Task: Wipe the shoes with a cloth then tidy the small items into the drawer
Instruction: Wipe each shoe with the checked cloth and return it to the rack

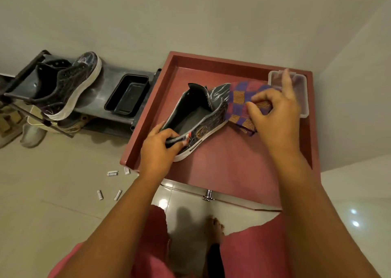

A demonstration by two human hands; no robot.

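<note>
While the left hand (157, 150) grips the shoe (196, 119) heel, right hand (275, 117) fingers (257, 101) pinch the cloth (243, 106).

We can read no text. The small white items (112, 173) on the floor (53, 172) bear dark print, and the shoe (198, 117) a round emblem, both too blurred.

Bare forearms, no sleeves; no rings, watch or bands on the hands, left (157, 148) and right (275, 117); loose pink-red garment (254, 252) over the legs; one bare foot (215, 228) below.
</note>
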